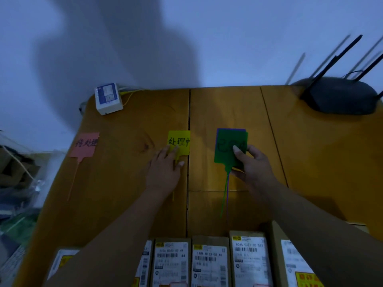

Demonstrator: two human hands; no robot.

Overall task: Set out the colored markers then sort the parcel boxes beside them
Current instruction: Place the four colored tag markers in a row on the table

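Observation:
A pink marker tag (85, 145) with handwriting lies flat at the table's left. A yellow marker tag (179, 140) lies mid-table; my left hand (164, 170) rests on its lower edge with straight fingers. My right hand (251, 164) pinches a green marker tag (229, 146), with a purple tag (232, 129) stacked just behind it; their thin tails hang down toward me. Several cardboard parcel boxes (209, 262) with white shipping labels line the near edge, partly hidden by my forearms.
The wooden table (128, 183) has seams running front to back. A small white device (107, 98) with a yellow cable sits at the back left corner. A black router (339, 94) with antennas stands at the back right. Clutter lies on the floor at left.

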